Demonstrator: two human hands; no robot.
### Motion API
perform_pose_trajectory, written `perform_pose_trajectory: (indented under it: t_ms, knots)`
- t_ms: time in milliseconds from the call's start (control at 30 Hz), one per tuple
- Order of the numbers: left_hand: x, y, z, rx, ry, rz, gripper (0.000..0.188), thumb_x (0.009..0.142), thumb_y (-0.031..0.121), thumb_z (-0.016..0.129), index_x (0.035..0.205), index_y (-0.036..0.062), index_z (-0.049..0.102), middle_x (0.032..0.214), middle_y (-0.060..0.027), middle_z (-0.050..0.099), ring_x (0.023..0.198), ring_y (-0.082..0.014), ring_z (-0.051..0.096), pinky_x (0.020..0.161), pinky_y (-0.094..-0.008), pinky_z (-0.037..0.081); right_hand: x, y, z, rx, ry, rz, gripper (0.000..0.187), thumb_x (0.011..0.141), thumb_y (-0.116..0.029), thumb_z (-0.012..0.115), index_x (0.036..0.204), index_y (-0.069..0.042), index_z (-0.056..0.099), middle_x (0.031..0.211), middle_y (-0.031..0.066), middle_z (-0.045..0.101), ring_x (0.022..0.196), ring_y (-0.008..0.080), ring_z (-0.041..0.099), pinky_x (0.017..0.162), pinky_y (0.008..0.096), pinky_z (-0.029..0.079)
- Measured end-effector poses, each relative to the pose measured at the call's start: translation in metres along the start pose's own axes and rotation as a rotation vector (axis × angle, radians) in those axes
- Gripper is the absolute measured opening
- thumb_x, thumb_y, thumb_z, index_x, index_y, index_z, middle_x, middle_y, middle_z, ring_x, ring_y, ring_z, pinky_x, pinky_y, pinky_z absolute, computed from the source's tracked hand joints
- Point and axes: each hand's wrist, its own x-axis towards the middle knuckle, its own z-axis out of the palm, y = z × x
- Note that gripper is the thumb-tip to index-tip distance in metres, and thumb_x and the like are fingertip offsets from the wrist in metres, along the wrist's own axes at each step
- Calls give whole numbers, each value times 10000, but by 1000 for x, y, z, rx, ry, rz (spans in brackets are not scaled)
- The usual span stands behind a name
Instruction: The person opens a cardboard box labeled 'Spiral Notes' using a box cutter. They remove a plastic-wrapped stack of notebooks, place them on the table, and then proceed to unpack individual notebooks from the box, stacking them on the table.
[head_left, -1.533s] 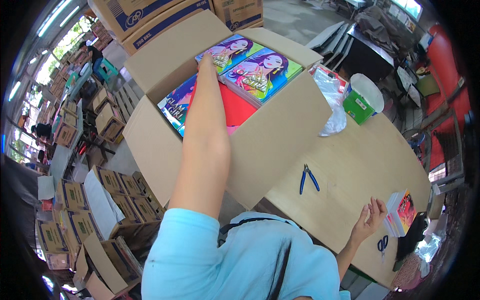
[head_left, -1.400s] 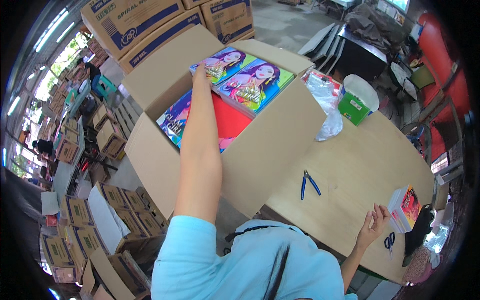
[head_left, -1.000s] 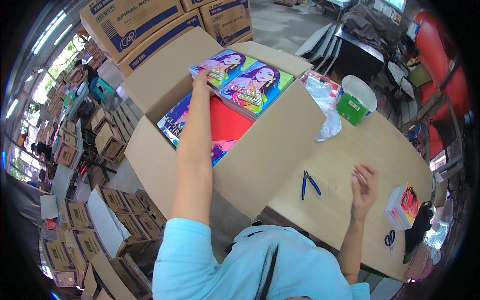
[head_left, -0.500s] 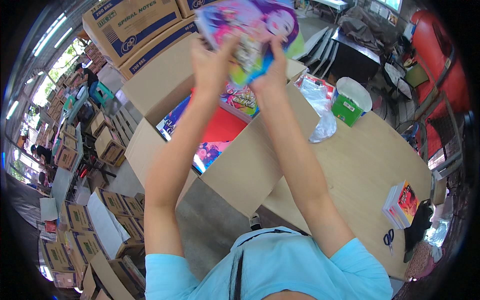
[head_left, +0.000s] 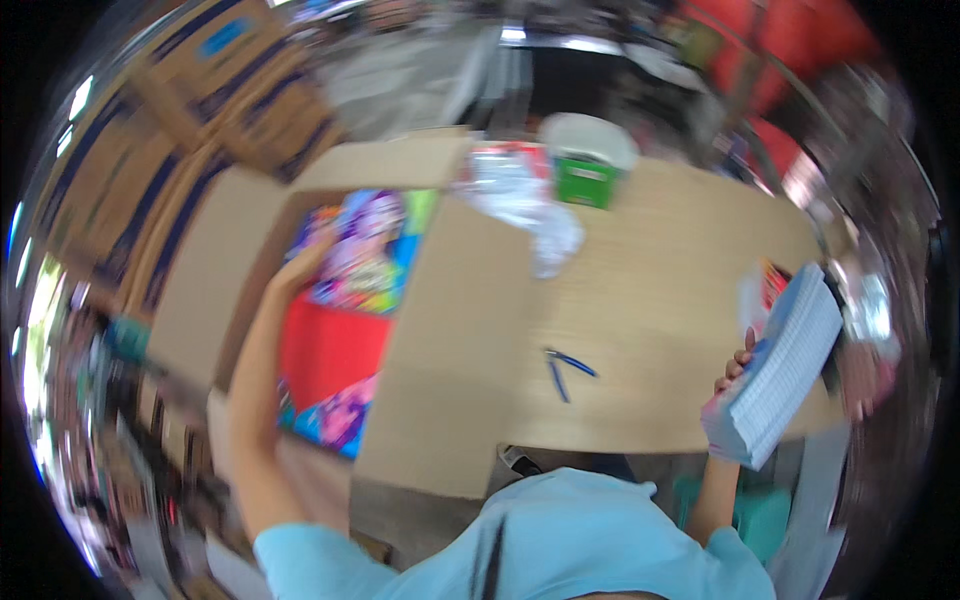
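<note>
Inside the open cardboard box [head_left: 450, 350], my left hand [head_left: 310, 255] rests at the left edge of a colourful notebook [head_left: 370, 255] with a purple-haired figure on its cover. Blur smears those fingers, so their grip is unclear. A plain red cover [head_left: 335, 345] and another bright notebook [head_left: 340, 412] lie nearer in the same box. Out to the right, my right hand [head_left: 735, 368] is closed around a thick, tilted bundle [head_left: 785, 375] with a pale blue, finely lined side, which looks like a stack of notebooks. It is held above the table's right part.
On the wooden table [head_left: 650, 290] lie blue-handled pliers [head_left: 568, 372], crumpled clear plastic [head_left: 545, 235] and a green-and-white container [head_left: 585, 180]. Red-covered books [head_left: 772, 285] show behind the bundle. Stacked cartons [head_left: 110, 180] stand beyond the box on the left.
The colourful notebook went from both raised hands down into the box. My right hand left it, moved far right and now holds the bundle. The view has turned right.
</note>
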Motion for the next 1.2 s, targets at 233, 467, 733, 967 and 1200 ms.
perform_pose_trajectory:
  t_ms: [233, 467, 733, 967, 1200]
  knots:
    - [-17, 51, 41, -124, -60, -252, 814, 831, 637, 501, 1399, 81, 326, 1319, -93, 480, 1143, -199, 517, 960, -345, 423, -105, -96, 23, -444, 594, -666, 438, 933, -309, 496, 1294, -64, 458, 1276, 168, 508, 1112, 333, 530, 849, 406, 484]
    - [-14, 71, 39, -139, -117, -353, 735, 810, 648, 527, 1241, 52, 512, 1110, -107, 607, 953, -208, 609, 818, -349, 486, 15, -185, -89, -431, 937, -1131, 301, 808, -175, 712, 972, 56, 608, 988, 89, 622, 814, 225, 612, 711, 365, 525]
    - [-23, 96, 37, 168, 124, -305, 671, 810, 636, 541, 1108, 38, 604, 961, -96, 654, 831, -211, 637, 732, -356, 502, 135, -219, -171, -437, 1501, -1200, 750, 650, -238, 840, 1175, 98, 423, 1113, 210, 582, 977, 288, 596, 834, 388, 500]
    - [-93, 215, 78, 1488, 704, 281, 481, 719, 384, 744, 885, -35, 575, 742, -190, 620, 708, -347, 621, 654, -414, 475, 153, -195, -146, -544, 2229, -586, 990, 559, -499, 828, 1195, 131, 403, 1223, 238, 429, 1048, 410, 521, 855, 486, 471]
    - [-152, 330, 134, 1256, 820, 503, 555, 748, 297, 739, 1107, -69, 526, 959, -222, 638, 885, -328, 636, 768, -387, 484, 140, -211, -143, -814, 2436, -408, 1184, 527, -703, 729, 1265, 143, 351, 1272, 243, 386, 1106, 406, 476, 938, 485, 396]
